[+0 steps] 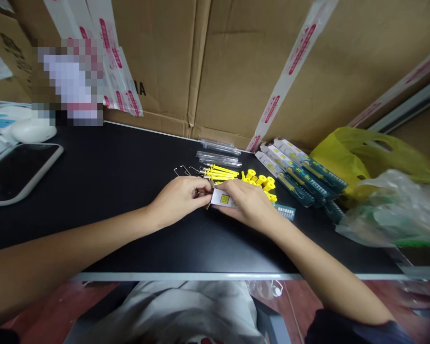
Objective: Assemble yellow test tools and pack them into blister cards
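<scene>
The right hand (253,204), palm down, grasps a slim printed carton (219,198) over the black table (208,248), nearer than the yellow plastic pieces (251,175); the left hand (176,197) curls at its left end, grip unclear.

I can't see much of the white box (218,197) under the right hand (253,203), the left hand (179,198) has some fingers tucked from sight, print on the stacked boxes (296,170) is too fine to read, the phone (17,174) runs out of view at left, and blurred squares (67,83) cover a patch beyond it.
</scene>
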